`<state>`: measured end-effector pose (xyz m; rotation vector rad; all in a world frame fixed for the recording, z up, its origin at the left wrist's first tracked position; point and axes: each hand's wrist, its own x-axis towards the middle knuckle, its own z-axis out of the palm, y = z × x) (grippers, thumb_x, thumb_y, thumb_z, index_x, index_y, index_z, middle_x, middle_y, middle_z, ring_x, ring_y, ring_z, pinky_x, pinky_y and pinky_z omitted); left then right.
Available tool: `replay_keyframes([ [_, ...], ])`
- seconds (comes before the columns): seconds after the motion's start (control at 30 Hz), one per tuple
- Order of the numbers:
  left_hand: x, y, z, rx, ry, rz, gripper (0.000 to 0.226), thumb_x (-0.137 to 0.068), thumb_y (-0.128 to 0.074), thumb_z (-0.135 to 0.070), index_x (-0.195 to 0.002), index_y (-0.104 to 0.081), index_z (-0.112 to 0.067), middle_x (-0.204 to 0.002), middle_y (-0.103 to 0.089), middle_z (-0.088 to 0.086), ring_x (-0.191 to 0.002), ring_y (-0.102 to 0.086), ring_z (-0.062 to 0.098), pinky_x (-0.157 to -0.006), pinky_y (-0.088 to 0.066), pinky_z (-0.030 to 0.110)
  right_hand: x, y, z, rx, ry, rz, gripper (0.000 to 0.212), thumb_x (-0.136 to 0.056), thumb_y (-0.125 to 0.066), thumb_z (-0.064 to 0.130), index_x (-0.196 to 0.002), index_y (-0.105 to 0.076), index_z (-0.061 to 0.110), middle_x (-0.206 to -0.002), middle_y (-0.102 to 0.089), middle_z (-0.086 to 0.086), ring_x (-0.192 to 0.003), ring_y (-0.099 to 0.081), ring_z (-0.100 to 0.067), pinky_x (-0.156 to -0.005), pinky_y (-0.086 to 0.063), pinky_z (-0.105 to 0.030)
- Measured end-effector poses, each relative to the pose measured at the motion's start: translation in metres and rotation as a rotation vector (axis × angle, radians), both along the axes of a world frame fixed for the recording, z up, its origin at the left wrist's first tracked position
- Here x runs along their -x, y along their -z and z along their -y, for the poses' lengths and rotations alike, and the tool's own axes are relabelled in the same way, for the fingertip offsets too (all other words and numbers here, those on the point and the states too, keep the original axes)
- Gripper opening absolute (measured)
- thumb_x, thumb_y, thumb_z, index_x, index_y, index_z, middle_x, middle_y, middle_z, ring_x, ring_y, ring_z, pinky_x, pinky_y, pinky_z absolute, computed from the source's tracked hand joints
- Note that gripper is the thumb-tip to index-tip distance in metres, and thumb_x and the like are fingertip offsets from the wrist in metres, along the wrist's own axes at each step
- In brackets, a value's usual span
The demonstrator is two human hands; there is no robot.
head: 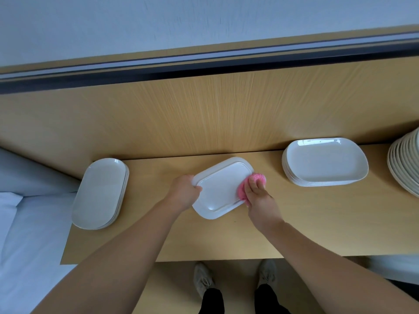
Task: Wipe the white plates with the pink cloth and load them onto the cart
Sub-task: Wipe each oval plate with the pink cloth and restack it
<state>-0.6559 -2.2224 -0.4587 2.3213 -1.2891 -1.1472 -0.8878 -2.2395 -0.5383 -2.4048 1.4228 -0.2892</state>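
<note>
In the middle of the frame a white rectangular ceramic plate [221,188] sits over the light wooden tabletop [226,236], apparently lifted a little off it, so the work looks to be in the wiping step for this one plate. The left hand [184,193] has its fingers curled round the plate's left rim and grips it firmly. The right hand [258,196] is closed round the bunched pink cloth [256,177] and presses it against the plate's right rim. Only that edge is under the cloth, and the rest of the surface shows bare, so I judge this plate partly wiped at most. Whether its face or its underside is turned up I cannot tell. At the left of the frame lies a low stack of white oval plates [99,193], and at the right a taller stack of white rounded-rectangular plates [324,163]. Cut off by the right edge of the frame is a pile of cream round plates [405,164]. Nothing shows which stack is already wiped and which is waiting, though the one at the right matches the held plate's shape and may be its source. The cart is nowhere in view, so no loading can be confirmed. By my reading most of the task remains: finish this plate, wipe the others, and carry them all to the cart
</note>
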Motion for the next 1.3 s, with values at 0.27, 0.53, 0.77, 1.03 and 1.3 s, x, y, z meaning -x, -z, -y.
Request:
replay_keyframes([
  [0.27, 0.003, -0.002, -0.002, -0.003, -0.001, -0.012, 0.013, -0.089, -0.056, -0.017, -0.096, -0.065, -0.011, -0.087, -0.064, 0.006, -0.069, -0.054, 0.020, -0.056, -0.040, 0.025, -0.020, -0.007, -0.042, 0.092, -0.160, -0.004, 0.074, -0.047, -0.091, -0.005, -0.117, -0.066, -0.004, -0.123, -0.064, -0.018, -0.113, -0.061, -0.040, -0.082, -0.055, -0.039],
  [0.53, 0.008, -0.005, -0.004, 0.029, -0.006, -0.036, 0.011, -0.088, -0.055, -0.013, -0.079, -0.060, -0.016, -0.067, -0.053, -0.003, -0.058, -0.046, 0.015, -0.050, -0.033, 0.023, -0.035, -0.012, -0.055, 0.334, -0.422, -0.195, 0.048, -0.077, -0.041, 0.009, -0.115, -0.068, 0.002, -0.122, -0.066, -0.014, -0.118, -0.060, -0.033, -0.120, -0.013, -0.039],
  [0.77, 0.008, -0.006, -0.005, 0.015, -0.001, -0.039, 0.008, -0.089, -0.057, -0.014, -0.084, -0.063, -0.011, -0.067, -0.055, -0.003, -0.060, -0.050, 0.015, -0.050, -0.035, 0.023, -0.014, -0.016, -0.030, 0.260, -0.639, -0.212, 0.051, -0.075, -0.056, 0.006, -0.126, -0.063, 0.009, -0.134, -0.060, -0.010, -0.129, -0.052, -0.029, -0.109, -0.041, -0.041],
  [1.03, 0.006, -0.001, -0.006, 0.002, -0.050, -0.044, 0.013, -0.089, -0.056, -0.017, -0.093, -0.066, -0.010, -0.075, -0.058, 0.001, -0.060, -0.051, 0.015, -0.052, -0.038, 0.023, 0.010, -0.032, 0.013, 0.194, -0.417, -0.206, 0.063, -0.041, -0.086, -0.005, -0.102, -0.075, 0.008, -0.111, -0.072, -0.008, -0.109, -0.066, -0.029, -0.085, -0.056, -0.039],
  [1.3, 0.007, -0.002, -0.003, 0.022, -0.018, -0.045, 0.010, -0.090, -0.058, -0.015, -0.079, -0.060, -0.013, -0.069, -0.055, -0.002, -0.063, -0.050, 0.018, -0.051, -0.037, 0.023, -0.026, -0.026, 0.000, 0.164, -0.639, -0.126, 0.064, -0.060, -0.077, -0.010, -0.122, -0.066, 0.005, -0.131, -0.061, -0.013, -0.126, -0.053, -0.034, -0.105, -0.039, -0.050],
])
